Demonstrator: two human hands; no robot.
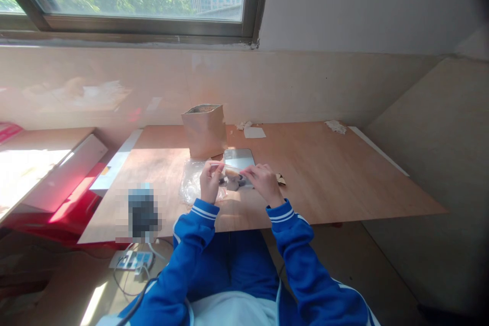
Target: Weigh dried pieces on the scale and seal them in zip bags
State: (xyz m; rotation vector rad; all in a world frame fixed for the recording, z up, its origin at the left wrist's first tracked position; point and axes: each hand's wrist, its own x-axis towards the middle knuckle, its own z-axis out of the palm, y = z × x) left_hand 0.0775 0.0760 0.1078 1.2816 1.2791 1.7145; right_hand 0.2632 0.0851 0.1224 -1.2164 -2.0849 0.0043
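Between my hands is a small clear plastic bag with a reddish strip along its top edge and something brown and dark inside. My left hand pinches the bag's top left corner. The top right corner is pinched by my right hand. Just behind the bag lies a flat silver device with a rounded edge, partly covered by it. Crumpled clear plastic lies beside and under my left hand. Farther back stands an open brown paper bag with brown contents near its rim.
A white paper piece and crumpled tissue lie at the back; another crumpled tissue is at back right. A small dark-and-tan scrap sits by my right hand. A blurred object is at the left front, above a power strip.
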